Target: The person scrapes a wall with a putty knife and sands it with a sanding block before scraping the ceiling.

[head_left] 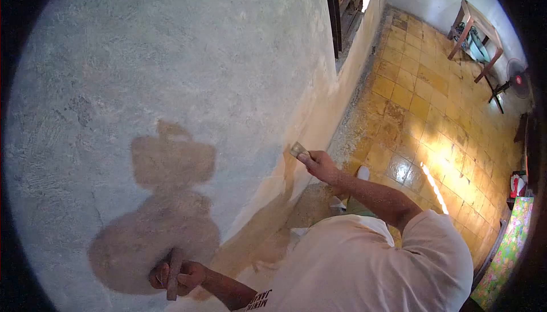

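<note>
My left hand (179, 275), low on the left, is closed round a narrow, flat brown tool (174, 275) seen nearly edge-on. To the upper right, my right hand (321, 166) grips a small scraper (297, 149) with a pale, flat blade. The blade is at the surface of the grey plastered wall (228, 84); whether it touches cannot be told. Around and below the scraper the wall is tan and yellowish. A dark shadow falls on the wall above my left hand.
A louvred window (346, 4) is set in the wall. Yellow floor tiles (419, 107) stretch along the right. A wooden table (481, 21) and a fan (517, 78) stand at the far right. Nearer is a flowered cloth (507, 255). A pale shoe tip (363, 173) shows below my right forearm.
</note>
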`<state>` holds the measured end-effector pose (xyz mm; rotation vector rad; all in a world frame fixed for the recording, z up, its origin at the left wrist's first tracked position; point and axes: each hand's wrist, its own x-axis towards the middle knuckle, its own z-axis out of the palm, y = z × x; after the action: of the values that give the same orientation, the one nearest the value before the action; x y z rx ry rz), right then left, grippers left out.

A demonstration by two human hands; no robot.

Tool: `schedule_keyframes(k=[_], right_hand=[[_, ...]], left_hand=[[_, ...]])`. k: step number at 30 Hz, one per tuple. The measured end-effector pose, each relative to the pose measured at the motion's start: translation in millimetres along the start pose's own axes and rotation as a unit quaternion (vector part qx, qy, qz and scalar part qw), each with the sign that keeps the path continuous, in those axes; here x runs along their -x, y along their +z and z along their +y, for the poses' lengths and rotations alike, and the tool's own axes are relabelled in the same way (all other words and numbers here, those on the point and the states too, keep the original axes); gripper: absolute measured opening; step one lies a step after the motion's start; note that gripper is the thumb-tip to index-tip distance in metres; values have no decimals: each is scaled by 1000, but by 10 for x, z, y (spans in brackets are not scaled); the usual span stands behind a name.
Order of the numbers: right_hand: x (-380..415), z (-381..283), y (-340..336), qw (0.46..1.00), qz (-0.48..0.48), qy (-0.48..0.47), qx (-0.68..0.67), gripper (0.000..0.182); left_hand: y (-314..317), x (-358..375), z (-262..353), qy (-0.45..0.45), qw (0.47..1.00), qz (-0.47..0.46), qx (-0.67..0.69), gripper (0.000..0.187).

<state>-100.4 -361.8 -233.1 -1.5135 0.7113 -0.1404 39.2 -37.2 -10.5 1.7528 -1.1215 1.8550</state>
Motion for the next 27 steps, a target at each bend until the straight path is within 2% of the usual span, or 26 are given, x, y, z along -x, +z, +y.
schedule_keyframes(k=[3,7,9,10,14,16,17,19,20,22,27], right_hand=[[181,263,8,998,-7,38,48,58],[-89,198,109,997,-26,15,65,60],[-252,45,161,999,-25,-22,-6,60],[-166,-40,100,999,-19,-45,7,59],[12,59,100,996,-31,-47,-73,54],[164,224,111,997,-41,40,-60,53],[205,272,140,997,-42,38,-60,53],[251,251,163,992,-68,82,-71,51],[145,206,216,992,-67,82,-71,51],[-87,-113,312,990,-21,-35,-136,50],[16,-122,152,990,-41,11,-132,49]], left_hand=[[-2,71,-86,3,1000,25,-3,41],[-41,92,-109,11,1000,10,6,40],[-32,2,-16,6,1000,0,2,41],[10,-24,18,-2,1000,-4,-7,41],[46,-4,-6,-10,999,27,14,42],[52,-26,49,-39,999,33,-1,41],[41,-29,33,-38,999,34,-3,41],[16,-22,-4,2,1000,1,-6,40],[7,-5,-5,2,1000,2,-5,40],[-5,38,7,-42,999,4,-23,40],[-32,43,-52,1,1000,1,-2,42]])
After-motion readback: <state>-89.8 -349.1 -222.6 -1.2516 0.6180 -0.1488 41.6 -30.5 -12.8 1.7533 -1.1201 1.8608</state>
